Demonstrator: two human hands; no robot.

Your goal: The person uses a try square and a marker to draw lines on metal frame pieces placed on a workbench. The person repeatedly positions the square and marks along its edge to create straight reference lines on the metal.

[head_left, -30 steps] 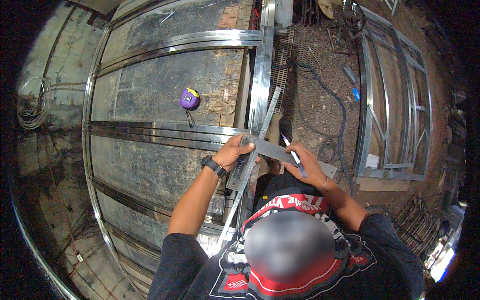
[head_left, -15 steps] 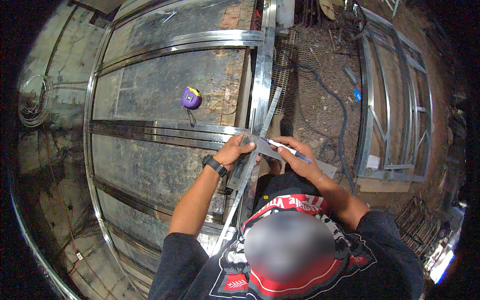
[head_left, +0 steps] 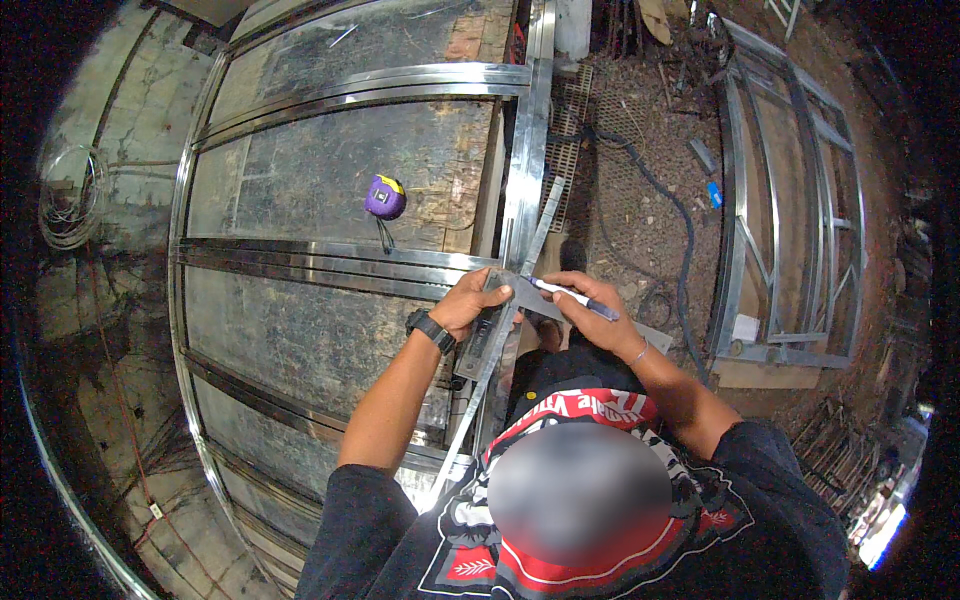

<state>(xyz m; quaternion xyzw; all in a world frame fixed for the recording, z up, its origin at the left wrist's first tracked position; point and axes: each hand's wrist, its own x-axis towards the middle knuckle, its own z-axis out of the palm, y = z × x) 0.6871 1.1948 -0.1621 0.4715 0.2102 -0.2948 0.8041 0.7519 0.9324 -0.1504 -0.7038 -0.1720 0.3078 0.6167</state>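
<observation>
My left hand [head_left: 465, 306] is closed on a flat grey metal angle tool [head_left: 522, 292], the thumb pressed on its top face. It lies across a narrow metal bar [head_left: 487, 372] at the right edge of a shiny metal frame [head_left: 330, 258]. A white marker pen [head_left: 582, 299] with a dark end sits in the fingers of my right hand [head_left: 604, 314]. Its tip points left and meets the angle tool's edge or stops just beside it; I cannot tell which. Farther off, a purple and yellow tape measure [head_left: 385, 197] rests on the worn board inside the frame.
On the right, a second metal frame [head_left: 733, 250] lies on the ground. A dark hose [head_left: 684, 215] winds between the two frames, near a small blue object [head_left: 714, 194]. Past the frame's left side, a coil of wire [head_left: 70, 215] hangs by a stained wall.
</observation>
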